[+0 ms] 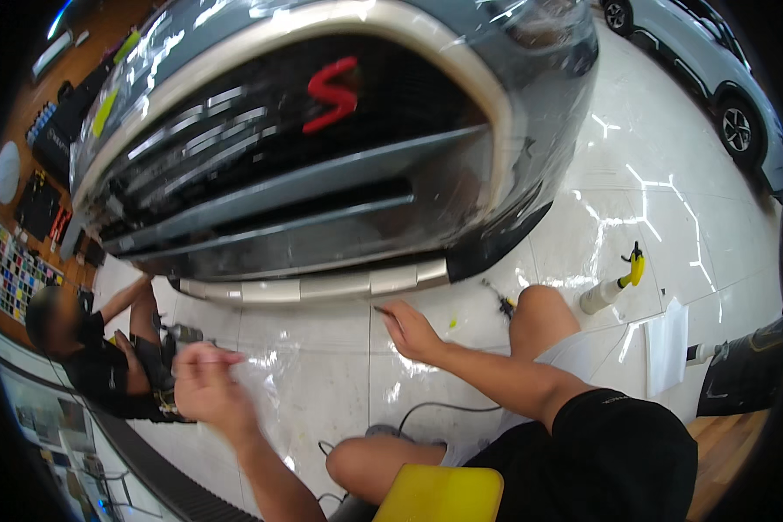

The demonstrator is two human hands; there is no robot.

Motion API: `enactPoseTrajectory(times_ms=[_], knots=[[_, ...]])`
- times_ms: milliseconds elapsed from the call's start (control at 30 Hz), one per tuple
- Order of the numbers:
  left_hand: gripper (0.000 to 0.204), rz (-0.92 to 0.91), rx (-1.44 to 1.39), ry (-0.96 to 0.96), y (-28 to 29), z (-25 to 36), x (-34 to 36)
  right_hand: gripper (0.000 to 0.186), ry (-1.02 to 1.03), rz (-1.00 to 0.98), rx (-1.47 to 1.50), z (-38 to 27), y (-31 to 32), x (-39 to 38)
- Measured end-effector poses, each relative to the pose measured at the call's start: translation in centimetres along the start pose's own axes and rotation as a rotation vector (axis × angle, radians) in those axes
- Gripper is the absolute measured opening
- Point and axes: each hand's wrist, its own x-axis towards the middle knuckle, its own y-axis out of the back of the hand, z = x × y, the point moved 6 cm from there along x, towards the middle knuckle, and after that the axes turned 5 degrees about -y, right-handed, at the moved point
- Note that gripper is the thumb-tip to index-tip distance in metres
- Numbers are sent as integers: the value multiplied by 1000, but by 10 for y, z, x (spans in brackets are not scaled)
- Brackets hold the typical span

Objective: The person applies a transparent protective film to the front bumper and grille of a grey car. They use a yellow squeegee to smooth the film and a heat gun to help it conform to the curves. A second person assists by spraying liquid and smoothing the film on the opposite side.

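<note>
On the floor (304, 383) before the car front (448, 204) lies a cable (444, 405). Right of the car front, on the floor, stand a spray bottle (600, 297) and, farther off, another car (713, 65). Left of the car front is a co-worker (96, 365).

Car workshop, detailing or film-wrapping kind. Wrinkled clear film (552, 96) covers grey car front (322, 187); second car (724, 65) parked on glossy tiled floor (661, 230). Colour-swatch board (22, 271) on wall; trigger spray bottle (602, 296) stands on tiles; co-worker (104, 370) low by bumper.
</note>
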Motion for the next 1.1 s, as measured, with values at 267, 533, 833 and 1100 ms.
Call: enactPoseTrajectory(times_ms=[267,533,833,1100], knots=[[24,-679,59,40,-183,-36,-80,25,-517,-265,-134,42,184,-50],[42,-187,-784,279,-275,95,49,46,-502,-1157,-473,20,279,-215],[23,69,-1011,521,-265,55,42,38,-374,-862,-450,0,305,-137],[15,122,-1155,462,-255,65,59,34,-220,-691,-400,6,303,-83]])
